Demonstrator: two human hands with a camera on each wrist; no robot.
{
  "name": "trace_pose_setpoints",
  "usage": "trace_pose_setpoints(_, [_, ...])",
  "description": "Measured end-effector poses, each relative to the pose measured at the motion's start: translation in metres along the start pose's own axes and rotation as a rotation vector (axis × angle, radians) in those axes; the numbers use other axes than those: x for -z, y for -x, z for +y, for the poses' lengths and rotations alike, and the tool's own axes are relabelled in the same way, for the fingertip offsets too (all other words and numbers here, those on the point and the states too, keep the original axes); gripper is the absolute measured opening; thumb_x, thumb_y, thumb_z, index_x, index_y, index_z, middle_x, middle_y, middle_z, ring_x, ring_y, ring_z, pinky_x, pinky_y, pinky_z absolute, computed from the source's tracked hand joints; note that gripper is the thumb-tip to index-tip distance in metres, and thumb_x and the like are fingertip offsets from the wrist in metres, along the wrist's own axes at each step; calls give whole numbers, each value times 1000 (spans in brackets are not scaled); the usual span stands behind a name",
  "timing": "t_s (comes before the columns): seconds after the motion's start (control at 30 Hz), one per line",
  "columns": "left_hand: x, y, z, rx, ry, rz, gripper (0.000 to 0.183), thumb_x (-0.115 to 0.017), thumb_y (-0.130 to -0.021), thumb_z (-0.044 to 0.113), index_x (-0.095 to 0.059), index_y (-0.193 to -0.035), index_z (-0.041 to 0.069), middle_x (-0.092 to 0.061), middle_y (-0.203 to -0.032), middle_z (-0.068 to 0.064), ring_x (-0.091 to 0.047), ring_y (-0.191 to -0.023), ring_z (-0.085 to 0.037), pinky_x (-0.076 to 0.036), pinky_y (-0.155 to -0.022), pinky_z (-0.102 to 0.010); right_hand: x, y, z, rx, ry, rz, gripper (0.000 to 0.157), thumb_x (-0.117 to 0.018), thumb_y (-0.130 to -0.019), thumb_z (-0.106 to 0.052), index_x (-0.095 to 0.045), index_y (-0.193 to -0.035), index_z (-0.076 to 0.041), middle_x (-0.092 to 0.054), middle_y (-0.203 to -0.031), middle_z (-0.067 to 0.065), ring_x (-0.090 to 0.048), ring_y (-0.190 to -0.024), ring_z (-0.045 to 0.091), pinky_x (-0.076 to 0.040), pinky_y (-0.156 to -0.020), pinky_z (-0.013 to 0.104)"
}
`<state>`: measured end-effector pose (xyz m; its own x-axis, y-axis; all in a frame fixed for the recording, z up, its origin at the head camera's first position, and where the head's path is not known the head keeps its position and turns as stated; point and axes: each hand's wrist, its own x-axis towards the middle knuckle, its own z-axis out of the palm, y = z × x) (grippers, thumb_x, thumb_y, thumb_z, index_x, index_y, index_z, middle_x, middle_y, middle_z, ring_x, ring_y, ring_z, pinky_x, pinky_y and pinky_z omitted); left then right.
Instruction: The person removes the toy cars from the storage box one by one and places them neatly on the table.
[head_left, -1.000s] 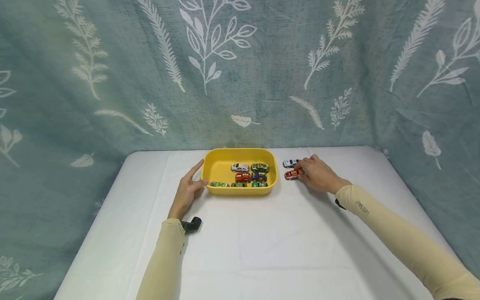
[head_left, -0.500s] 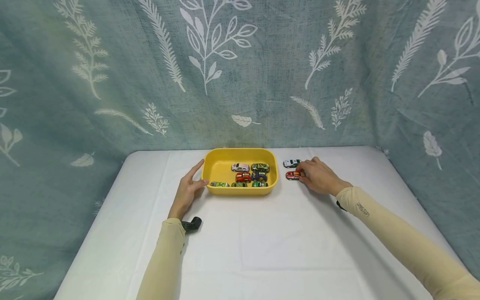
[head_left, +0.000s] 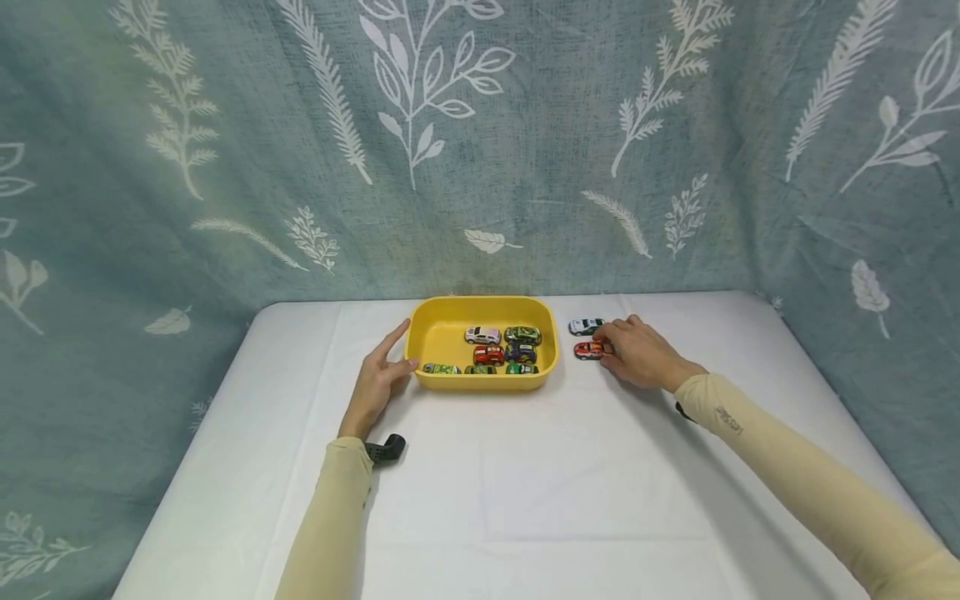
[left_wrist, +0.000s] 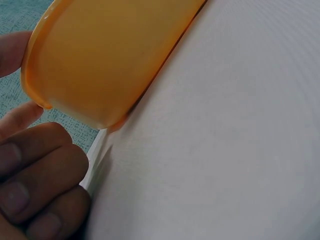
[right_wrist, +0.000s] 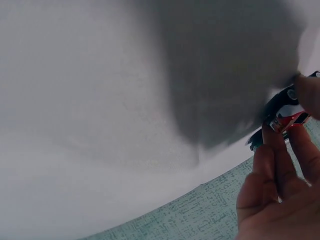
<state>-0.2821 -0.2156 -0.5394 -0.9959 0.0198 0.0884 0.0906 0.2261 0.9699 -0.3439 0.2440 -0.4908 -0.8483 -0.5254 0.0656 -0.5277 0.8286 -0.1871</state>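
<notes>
A yellow plastic box [head_left: 480,382] stands near the table's far edge with several toy cars inside. My left hand [head_left: 371,392] is at its left end, index finger and thumb spread out and touching the rim. In the left wrist view, the other fingers [left_wrist: 50,175] are curled beside the box. To the right of the box, my right hand [head_left: 637,350] pinches a red toy car [head_left: 587,351] that sits on the table, its right end hidden by the fingers. Just behind it stands a white toy car [head_left: 583,327], partly covered by the hand.
A white cloth covers the table [head_left: 525,483]. Behind it hangs a green leaf-patterned curtain [head_left: 525,167]. Among the cars in the box are a red one [head_left: 488,356] and a white one [head_left: 482,335].
My right hand has shifted slightly to the right with the red toy car. The left hand and the box have stayed in place.
</notes>
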Motion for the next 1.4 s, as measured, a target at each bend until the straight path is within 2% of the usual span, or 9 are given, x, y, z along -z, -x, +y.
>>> trace_pose_setpoints(0.17, [0, 1, 0, 6, 6, -10, 72, -67, -94, 20, -46, -159, 42, -39, -50, 4, -29, -43, -13, -29, -47, -27, 6, 1, 1, -10, -74, 35, 46, -84, -91, -24, -68, -130, -5, -70, -122, 18, -58, -111, 38, -46, -98, 57])
trace_pose_setpoints(0.4, [2, 0, -1, 7, -1, -1, 72, -69, -93, 21, -48, -158, 42, -37, -50, 6, -29, -44, -13, -29, -48, -27, 25, -10, -9, -3, -205, 158, 41, -79, -95, -30, -70, -127, -6, -67, -123, 21, -54, -115, 39, -41, -100, 59])
trace_pose_setpoints(0.63, [4, 0, 3, 0, -17, 11, 72, -68, -93, 21, -47, -159, 42, -38, -51, 8, -29, -45, -13, -30, -49, -27, 38, -41, -40, 30, -246, 339, 30, -77, -97, -33, -76, -115, -9, -64, -128, 19, -49, -127, 43, -36, -107, 64])
trace_pose_setpoints(0.73, [4, 0, 3, -4, -19, 22, 72, -68, -93, 21, -47, -159, 42, -38, -51, 9, -29, -45, -12, -29, -49, -27, 39, -55, -57, 50, -269, 376, 29, -77, -96, -33, -77, -112, -9, -61, -135, 20, -46, -130, 44, -32, -109, 65])
trace_pose_setpoints(0.8, [3, 1, 3, 0, -23, 26, 73, -69, -93, 21, -47, -159, 42, -38, -51, 9, -29, -45, -12, -30, -49, -27, 39, -63, -69, 49, -281, 339, 33, -77, -96, -37, -77, -115, -9, -57, -144, 20, -43, -135, 45, -30, -111, 67])
trace_pose_setpoints(0.97, [0, 2, 1, 11, -27, 15, 73, -69, -93, 22, -46, -160, 40, -38, -52, 7, -30, -45, -12, -31, -48, -27, 35, -77, -97, 47, -291, 144, 46, -72, -98, -47, -74, -128, -13, -39, -165, 21, -30, -152, 47, -18, -119, 74])
trace_pose_setpoints(1.03, [-1, 2, 0, 9, -26, 15, 73, -69, -92, 22, -47, -160, 38, -38, -52, 8, -30, -45, -11, -31, -47, -27, 31, -83, -106, 68, -298, 97, 48, -72, -98, -48, -75, -130, -13, -33, -168, 20, -26, -154, 47, -15, -120, 74])
trace_pose_setpoints(1.27, [-1, 2, 0, -9, -8, 15, 72, -68, -93, 20, -48, -159, 41, -37, -50, 11, -28, -44, -11, -30, -47, -26, 19, -102, -132, 145, -342, 38, 45, -77, -94, -44, -78, -125, -11, -29, -172, 19, -19, -159, 47, -13, -123, 75])
trace_pose_setpoints(1.4, [1, 3, 1, -11, -10, 19, 72, -69, -93, 21, -48, -158, 42, -36, -50, 11, -27, -45, -11, -28, -46, -27, 15, -110, -146, 195, -360, 9, 38, -80, -93, -40, -81, -118, -12, -27, -173, 18, -16, -161, 45, -13, -122, 76])
